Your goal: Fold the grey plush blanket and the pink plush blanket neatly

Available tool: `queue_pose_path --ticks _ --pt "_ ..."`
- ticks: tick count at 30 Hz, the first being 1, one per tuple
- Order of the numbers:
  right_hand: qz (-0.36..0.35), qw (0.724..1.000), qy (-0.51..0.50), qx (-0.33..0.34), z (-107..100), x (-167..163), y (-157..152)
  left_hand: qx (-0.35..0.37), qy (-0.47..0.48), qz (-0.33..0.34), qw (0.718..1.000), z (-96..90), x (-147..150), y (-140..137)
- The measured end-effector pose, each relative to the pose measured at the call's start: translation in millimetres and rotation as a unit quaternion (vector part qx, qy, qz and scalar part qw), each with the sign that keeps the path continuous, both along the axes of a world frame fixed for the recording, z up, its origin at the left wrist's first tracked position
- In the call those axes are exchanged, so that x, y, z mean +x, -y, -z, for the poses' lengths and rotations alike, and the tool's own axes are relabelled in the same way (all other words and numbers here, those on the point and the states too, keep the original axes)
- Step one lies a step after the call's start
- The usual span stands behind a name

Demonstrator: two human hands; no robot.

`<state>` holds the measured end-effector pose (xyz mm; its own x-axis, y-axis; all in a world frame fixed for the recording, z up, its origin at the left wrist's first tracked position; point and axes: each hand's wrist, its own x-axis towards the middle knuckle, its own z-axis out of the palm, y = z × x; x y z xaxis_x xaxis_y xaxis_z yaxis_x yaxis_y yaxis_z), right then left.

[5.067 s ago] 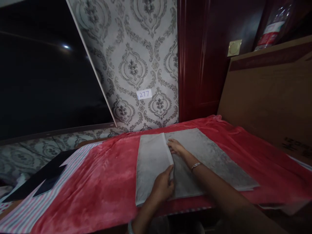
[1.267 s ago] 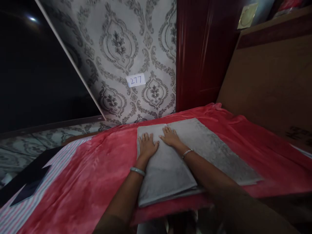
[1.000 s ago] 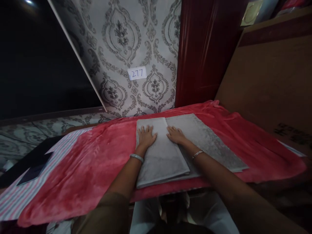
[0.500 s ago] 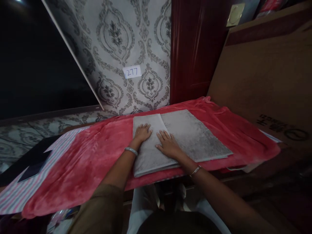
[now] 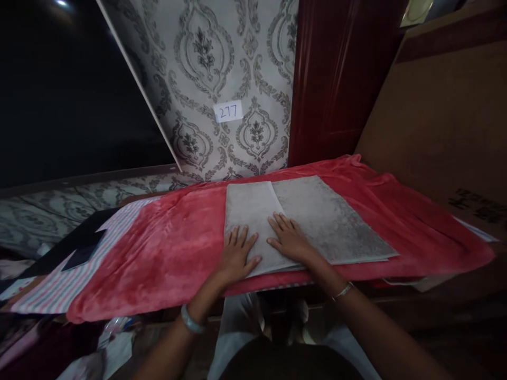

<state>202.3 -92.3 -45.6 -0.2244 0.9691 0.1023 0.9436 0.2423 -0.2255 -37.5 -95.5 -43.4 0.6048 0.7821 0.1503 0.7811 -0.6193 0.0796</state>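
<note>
A grey plush cloth lies on a pink-red blanket, its left part folded over toward the middle. My left hand rests open on the near left corner of the folded part, fingers spread and pointing away from me. Flat on the same fold, close to its right edge, is my right hand, also open with fingers stretched out. Neither hand grips anything. The cloth's near left corner is partly hidden beneath my left hand.
A large dark screen stands at the back left. A cardboard box rises at the right. Striped cloth and a dark flat object lie at the left end. A paper marked 277 is on the patterned wall.
My left hand has slid toward me along the fold to its near corner. My right hand stays near the fold's right edge. The camera view has shifted slightly left.
</note>
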Motion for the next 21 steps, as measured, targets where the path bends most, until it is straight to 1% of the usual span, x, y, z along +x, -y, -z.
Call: queue_pose_path --ticks 3,6,8,10,12,14,16,21 --pt "-0.014 1.0 0.005 -0.016 0 8 11 0.028 0.025 -0.004 0.999 7.5 -4 27" --pt "-0.023 0.998 0.017 -0.051 -10 8 18 0.064 0.056 -0.017 0.996 15.6 -5 43" --pt "-0.029 0.998 0.013 -0.055 -21 -1 19 0.082 0.076 -0.02 0.994 20.4 -5 48" --pt "-0.04 0.999 -0.003 -0.035 -30 -15 17 0.094 0.095 -0.024 0.991 24.0 -4 51" --pt "-0.055 0.998 -0.012 -0.017 -34 -31 14 0.101 0.108 -0.026 0.989 26.4 -5 52" --pt "-0.07 0.997 -0.009 -0.011 -30 -42 12 0.103 0.112 -0.025 0.988 28.2 -6 52" --pt "-0.08 0.997 -0.003 -0.012 -23 -46 12 0.105 0.11 -0.02 0.988 30.0 -8 53" --pt "-0.097 0.995 -0.007 -0.001 -10 -41 17 0.125 0.11 -0.027 0.986 36.0 -10 56"
